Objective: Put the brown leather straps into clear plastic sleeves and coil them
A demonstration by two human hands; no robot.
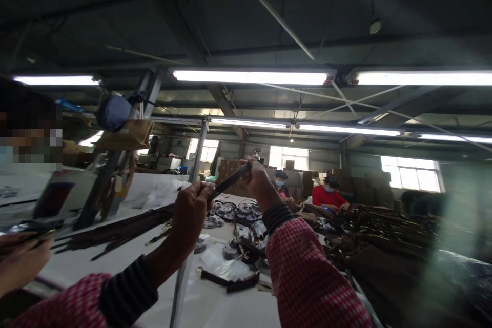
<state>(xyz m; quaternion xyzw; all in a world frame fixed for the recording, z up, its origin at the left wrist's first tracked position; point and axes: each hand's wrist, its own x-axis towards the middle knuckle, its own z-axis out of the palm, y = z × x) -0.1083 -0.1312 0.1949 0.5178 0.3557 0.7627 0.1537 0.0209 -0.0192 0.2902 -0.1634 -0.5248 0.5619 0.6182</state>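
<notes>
A dark flat strap [230, 180] is stretched at a slant between my two hands, raised in front of me above the table. My left hand [193, 215] pinches its lower end, thumb on top. Higher up and to the right, my right hand [258, 178] grips the other end. Below them on the white table [215, 305] lies a short dark strap [230, 282] with a metal piece at one end. A crumpled clear plastic bag [223, 262] lies just behind it.
Long dark straps [126, 228] lie left of my hands. Coiled straps in plastic [246, 211] sit beyond, and a heap of brown straps with metal fittings [384, 225] is at right. A co-worker's hand [26, 261] is at far left; two people sit across the table.
</notes>
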